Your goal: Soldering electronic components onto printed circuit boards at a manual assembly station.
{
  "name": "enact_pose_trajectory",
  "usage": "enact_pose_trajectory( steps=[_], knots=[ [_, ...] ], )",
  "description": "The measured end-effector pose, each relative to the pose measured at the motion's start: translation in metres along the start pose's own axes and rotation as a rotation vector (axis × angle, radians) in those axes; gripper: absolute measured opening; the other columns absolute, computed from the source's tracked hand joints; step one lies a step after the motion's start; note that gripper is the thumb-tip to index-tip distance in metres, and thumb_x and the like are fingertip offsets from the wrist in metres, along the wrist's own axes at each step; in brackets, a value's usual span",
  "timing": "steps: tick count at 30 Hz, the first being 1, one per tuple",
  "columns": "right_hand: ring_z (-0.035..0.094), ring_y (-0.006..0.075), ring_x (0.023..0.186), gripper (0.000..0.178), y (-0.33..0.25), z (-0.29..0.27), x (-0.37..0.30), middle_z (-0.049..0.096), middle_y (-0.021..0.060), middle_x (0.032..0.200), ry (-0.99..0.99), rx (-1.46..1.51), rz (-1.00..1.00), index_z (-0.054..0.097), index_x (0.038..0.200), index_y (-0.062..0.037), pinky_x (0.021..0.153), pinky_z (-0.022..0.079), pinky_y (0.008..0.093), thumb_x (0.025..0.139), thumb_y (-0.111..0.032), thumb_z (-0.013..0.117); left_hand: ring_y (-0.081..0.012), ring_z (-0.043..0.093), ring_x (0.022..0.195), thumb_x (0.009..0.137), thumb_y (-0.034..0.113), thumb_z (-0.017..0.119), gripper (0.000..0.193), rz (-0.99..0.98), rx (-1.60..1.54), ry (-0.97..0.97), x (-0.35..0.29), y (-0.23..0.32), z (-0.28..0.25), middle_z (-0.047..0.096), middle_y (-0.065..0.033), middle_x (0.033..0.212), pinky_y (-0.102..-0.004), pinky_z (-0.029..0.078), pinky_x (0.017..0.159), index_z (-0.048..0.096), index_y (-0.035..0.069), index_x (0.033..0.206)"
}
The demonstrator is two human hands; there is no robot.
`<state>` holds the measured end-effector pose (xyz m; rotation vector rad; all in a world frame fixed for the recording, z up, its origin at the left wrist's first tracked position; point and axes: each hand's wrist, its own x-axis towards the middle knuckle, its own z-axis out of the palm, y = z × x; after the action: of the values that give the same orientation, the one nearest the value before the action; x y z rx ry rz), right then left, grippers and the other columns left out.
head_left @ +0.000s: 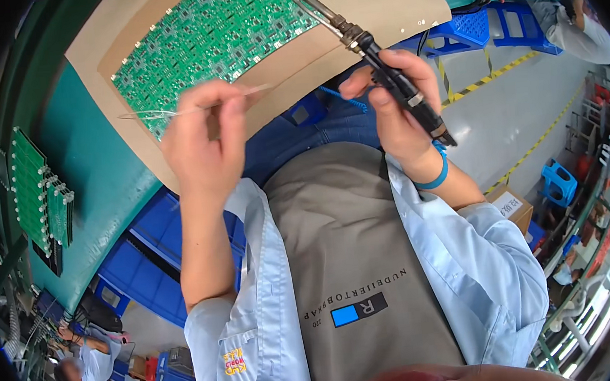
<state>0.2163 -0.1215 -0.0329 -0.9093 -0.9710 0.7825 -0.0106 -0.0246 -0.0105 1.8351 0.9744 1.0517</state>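
My right hand [404, 120] is closed round the black handle of a soldering iron [399, 86]. Its metal end, with two slim parallel prongs, points up and left to the right end of a green circuit board panel [212, 42]. Several small components cover this panel, which lies on a tan sheet [368, 0]. My left hand [203, 141] pinches a thin strand of solder wire [145, 115] over the panel's near left edge. The strand loops out to the left, and a short end sticks out to the right past my fingertips. Motion slightly blurs the left fingers.
On the green mat [97, 179] at left stand several upright circuit boards [33, 189]. A blue stool [461, 30] is beyond the table's right end. Another blue stool [558, 183] and a cardboard box [511, 209] are at right. Other people sit at far left and upper right.
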Motion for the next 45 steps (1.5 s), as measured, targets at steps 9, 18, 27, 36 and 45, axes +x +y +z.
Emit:
enact_pose_trajectory(
  steps=[9, 18, 27, 36, 45],
  knots=[
    [0.076, 0.0276, 0.094, 0.056, -0.011, -0.009, -0.008, 0.072, 0.0202, 0.108, 0.023, -0.122, 0.001, 0.056, 0.135, 0.0061, 0.083, 0.063, 0.0349, 0.097, -0.028, 0.08, -0.0159, 0.066, 0.077, 0.093, -0.007, 0.067, 0.015, 0.167, 0.245, -0.027, 0.017, -0.025, 0.0, 0.078, -0.0053, 0.1, -0.0276, 0.053, 0.068, 0.065, 0.002, 0.105],
    [0.075, 0.0284, 0.095, 0.059, -0.019, -0.012, -0.006, 0.07, 0.0212, 0.117, -0.002, -0.116, -0.004, 0.058, 0.134, 0.0072, 0.084, 0.062, 0.0351, 0.095, -0.03, 0.082, -0.0176, 0.066, 0.079, 0.089, -0.008, 0.069, 0.02, 0.229, 0.295, -0.07, 0.021, -0.025, 0.002, 0.078, -0.0028, 0.1, -0.0286, 0.053, 0.07, 0.065, 0.004, 0.104],
    [0.074, 0.0283, 0.094, 0.06, -0.018, -0.02, -0.004, 0.067, 0.0211, 0.126, -0.113, -0.18, -0.039, 0.06, 0.132, 0.0075, 0.084, 0.061, 0.0349, 0.093, -0.03, 0.085, -0.0187, 0.068, 0.081, 0.084, -0.009, 0.071, 0.024, 0.38, 0.358, -0.082, 0.03, -0.025, 0.004, 0.078, -0.0015, 0.096, -0.0287, 0.054, 0.073, 0.065, 0.005, 0.103],
    [0.074, 0.0317, 0.086, 0.065, -0.02, -0.022, -0.003, 0.068, 0.0276, 0.114, -0.13, -0.348, -0.04, 0.053, 0.136, 0.0033, 0.074, 0.062, 0.0358, 0.097, -0.043, 0.077, -0.019, 0.068, 0.081, 0.084, -0.01, 0.07, 0.023, 0.374, 0.387, -0.123, 0.032, -0.022, 0.002, 0.079, -0.0013, 0.095, -0.03, 0.055, 0.074, 0.065, 0.005, 0.101],
    [0.074, 0.0308, 0.087, 0.059, -0.022, -0.027, -0.001, 0.068, 0.0273, 0.114, -0.194, -0.423, -0.056, 0.053, 0.135, 0.0026, 0.074, 0.062, 0.0358, 0.098, -0.036, 0.078, -0.0159, 0.066, 0.075, 0.084, -0.009, 0.071, 0.023, 0.342, 0.436, -0.086, 0.031, -0.016, 0.006, 0.078, -0.0014, 0.092, -0.0275, 0.054, 0.07, 0.065, 0.005, 0.101]
  ],
)
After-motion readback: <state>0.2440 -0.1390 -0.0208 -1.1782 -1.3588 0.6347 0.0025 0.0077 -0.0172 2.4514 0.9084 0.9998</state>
